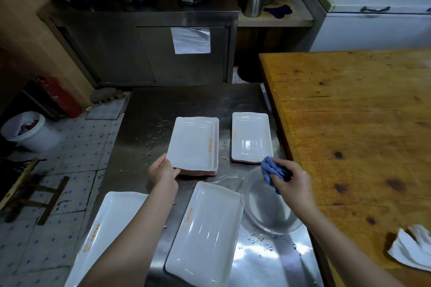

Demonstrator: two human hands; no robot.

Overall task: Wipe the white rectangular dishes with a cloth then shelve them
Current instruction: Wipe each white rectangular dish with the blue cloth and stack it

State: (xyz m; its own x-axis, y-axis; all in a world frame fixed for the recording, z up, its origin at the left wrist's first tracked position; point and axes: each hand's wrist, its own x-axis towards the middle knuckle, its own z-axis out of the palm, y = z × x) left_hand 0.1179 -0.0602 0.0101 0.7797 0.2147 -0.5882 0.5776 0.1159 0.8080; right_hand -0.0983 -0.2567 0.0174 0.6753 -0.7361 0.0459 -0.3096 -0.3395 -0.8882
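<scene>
Two white dishes closest in, both nearer than the stack: one white dish (pixel 205 235) lying flat just on the near side of it, a second white dish (pixel 105 228) off to the stack's near left, running out over the edge of the steel surface (pixel 149 109). Orange print along one long side of each.

Stack of white dishes (pixel 193 144) sits mid-surface, pinkish edges showing at its near end. Left hand (pixel 163 170) grips the top dish at the stack's near-left corner, thumb over the rim, fingers curled under.

Right of the stack, just apart from it: another white dish (pixel 251 137), flat, a pinkish edge showing beneath it.

Right hand (pixel 291 182) to the stack's near right, fingers curled tight round a bunched blue cloth (pixel 270 170), held over the far rim of a clear glass bowl (pixel 268 212). Cloth touches no dish.

Water beads on the steel near the bowl and left of the stack.

Well right of the stack: wooden surface (pixel 361 123), with a crumpled white rag (pixel 412 249) at its near edge. Beyond the stack: steel cabinet (pixel 144 53) with a paper sheet (pixel 191 39) stuck on its door. Far left of the stack, on the floor: white bucket (pixel 28 133).
</scene>
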